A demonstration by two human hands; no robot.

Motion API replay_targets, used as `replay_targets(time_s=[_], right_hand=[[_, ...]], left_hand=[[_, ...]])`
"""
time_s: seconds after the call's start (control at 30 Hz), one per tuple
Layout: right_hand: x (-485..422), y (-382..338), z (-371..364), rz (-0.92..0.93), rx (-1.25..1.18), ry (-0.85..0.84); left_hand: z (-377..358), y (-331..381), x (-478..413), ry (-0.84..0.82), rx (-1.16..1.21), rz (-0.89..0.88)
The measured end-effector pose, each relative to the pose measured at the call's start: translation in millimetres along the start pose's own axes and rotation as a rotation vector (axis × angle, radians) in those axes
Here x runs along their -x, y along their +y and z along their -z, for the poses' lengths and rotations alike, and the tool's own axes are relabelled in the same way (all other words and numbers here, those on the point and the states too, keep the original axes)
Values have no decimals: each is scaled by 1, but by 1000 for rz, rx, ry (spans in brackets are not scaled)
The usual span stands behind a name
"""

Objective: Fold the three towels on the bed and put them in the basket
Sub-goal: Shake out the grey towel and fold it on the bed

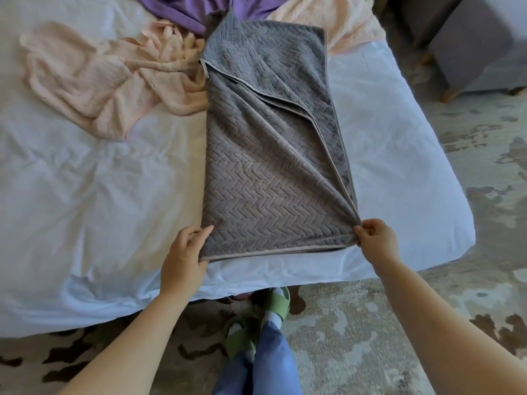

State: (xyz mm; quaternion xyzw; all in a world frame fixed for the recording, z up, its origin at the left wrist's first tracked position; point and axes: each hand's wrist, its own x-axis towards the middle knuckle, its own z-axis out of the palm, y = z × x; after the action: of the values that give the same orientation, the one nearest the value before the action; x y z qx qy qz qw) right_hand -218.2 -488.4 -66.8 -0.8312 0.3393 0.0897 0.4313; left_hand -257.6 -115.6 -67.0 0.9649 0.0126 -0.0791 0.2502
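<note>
The grey, herringbone-textured plush towel [271, 166] lies doubled lengthwise on the white-sheeted bed [85, 195], its short hem along the bed's near edge, towards the right corner. The left hand [182, 258] holds its near-left corner between thumb and curled fingers, while the right hand [376, 240] pinches the near-right corner, layers bunched. It looks soft, thick and floppy, so it is probably best held by its corners.
</note>
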Motion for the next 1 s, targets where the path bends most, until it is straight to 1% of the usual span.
replay_targets(time_s=[0.07, 0.13, 0.2, 0.27, 0.3, 0.33, 0.37, 0.4, 0.43, 0.47, 0.5, 0.53, 0.57, 0.6, 0.63, 0.67, 0.8, 0.87, 0.93, 1.0], right_hand=[[3, 5, -1, -36, 82, -13], [5, 1, -2, -56, 139, -25], [3, -9, -2, -36, 198, 11], [1, -23, -4, 60, 251, 101], [2, -32, -7, 163, 269, 145], [3, -40, -12, 293, 305, 151], [4, -47, -17, 417, 394, 96], [3, -49, -22, 503, 536, -1], [2, -47, -27, 527, 697, -105], [0, -43, -28, 486, 828, -174], [-1, -37, -28, 408, 892, -177], [-2, -34, -26, 344, 883, -109], [-3, -34, -25, 313, 819, -5], [-7, -37, -26, 320, 737, 94], [-12, -43, -27, 347, 670, 149], [-19, -51, -29, 381, 619, 157], [-64, -89, -38, 492, 458, 56], [-91, -105, -44, 530, 419, -21], [-115, -114, -46, 488, 384, -115], [-136, -121, -47, 461, 345, -152]], left_hand=[[0, 1, 2, -36, -95, -35], [-1, -1, 3, -94, -169, -27], [0, -1, 4, -138, -136, -7], [6, 4, 1, -96, 24, 23], [8, 8, -3, -47, 78, 11], [9, 13, -9, -7, 78, -26], [9, 18, -15, 2, 46, -71], [6, 22, -22, -19, -5, -115], [3, 26, -29, -61, -64, -144], [-2, 30, -35, -110, -109, -152], [-5, 33, -41, -150, -126, -140], [-7, 35, -46, -147, -107, -132], [-7, 39, -52, -100, -61, -143], [-6, 44, -60, -18, -20, -157], [-5, 49, -70, 48, 10, -145], [-5, 55, -81, 76, 27, -119], [-7, 83, -132, 43, 24, -74], [-7, 92, -158, 58, 19, -56], [-7, 97, -183, 95, 49, -4], [-5, 101, -208, 123, 139, 120]])
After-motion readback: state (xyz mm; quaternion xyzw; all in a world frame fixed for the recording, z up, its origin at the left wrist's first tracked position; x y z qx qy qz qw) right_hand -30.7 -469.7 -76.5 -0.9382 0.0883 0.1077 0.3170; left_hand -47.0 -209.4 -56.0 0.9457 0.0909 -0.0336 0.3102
